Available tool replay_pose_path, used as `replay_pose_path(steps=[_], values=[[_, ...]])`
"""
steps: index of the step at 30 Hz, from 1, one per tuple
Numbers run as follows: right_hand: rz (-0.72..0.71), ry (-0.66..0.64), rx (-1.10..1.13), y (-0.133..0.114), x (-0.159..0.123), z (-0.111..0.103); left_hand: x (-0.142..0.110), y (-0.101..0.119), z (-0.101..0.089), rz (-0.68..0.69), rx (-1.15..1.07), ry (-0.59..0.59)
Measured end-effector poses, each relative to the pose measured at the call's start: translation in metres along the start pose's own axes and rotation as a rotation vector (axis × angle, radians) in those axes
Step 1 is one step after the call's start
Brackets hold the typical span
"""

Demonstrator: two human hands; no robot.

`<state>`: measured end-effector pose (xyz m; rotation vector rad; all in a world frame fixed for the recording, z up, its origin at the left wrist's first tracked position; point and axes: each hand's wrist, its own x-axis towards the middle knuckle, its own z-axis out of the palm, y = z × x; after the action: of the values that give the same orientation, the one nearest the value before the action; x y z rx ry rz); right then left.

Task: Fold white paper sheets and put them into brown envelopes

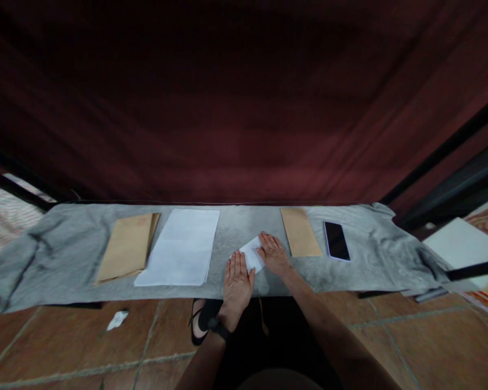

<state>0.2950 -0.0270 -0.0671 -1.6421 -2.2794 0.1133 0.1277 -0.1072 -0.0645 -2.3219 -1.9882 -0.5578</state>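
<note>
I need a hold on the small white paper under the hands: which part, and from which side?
Probably its near right corner, pinched from the person's side. The small white paper lies flat on the grey cloth; the left hand covers its left end and the right hand its far right part, leaving that corner exposed.

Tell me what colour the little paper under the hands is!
White. The small paper shows best in the head view, the only one.

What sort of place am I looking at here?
Probably a room in a home, though I can't be sure: a narrow, cloth-draped table, a dark red backdrop behind it and a tiled floor.
</note>
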Motion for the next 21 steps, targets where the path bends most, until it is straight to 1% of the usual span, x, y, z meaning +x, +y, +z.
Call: replay_pose_path(steps=[3,7,9,11,13,17,19,21], values=[[0.063,0.039,-0.006,0.005,-0.008,-0.006,-0.004,-0.003,-0.002,-0.002,-0.003,0.009],[0.201,0.063,0.064,0.001,-0.023,-0.016,-0.005,-0.003,-0.003,0.007,0.004,0.004],[0.283,0.079,0.167,-0.003,-0.027,-0.020,-0.004,-0.001,-0.003,-0.003,0.009,0.001],[0.359,0.111,0.333,-0.004,-0.027,-0.021,-0.003,0.001,-0.004,-0.017,0.009,-0.004],[0.403,0.139,0.480,-0.003,-0.024,-0.022,-0.002,0.001,-0.004,-0.033,0.001,-0.008],[0.393,0.143,0.636,0.002,-0.017,-0.028,-0.003,0.003,-0.010,-0.011,-0.016,-0.007],[0.373,0.147,0.710,-0.001,-0.014,-0.037,0.000,0.010,-0.017,0.019,-0.031,-0.010],[0.346,0.160,0.768,-0.008,-0.011,-0.051,0.007,0.019,-0.028,0.018,-0.067,-0.011]])
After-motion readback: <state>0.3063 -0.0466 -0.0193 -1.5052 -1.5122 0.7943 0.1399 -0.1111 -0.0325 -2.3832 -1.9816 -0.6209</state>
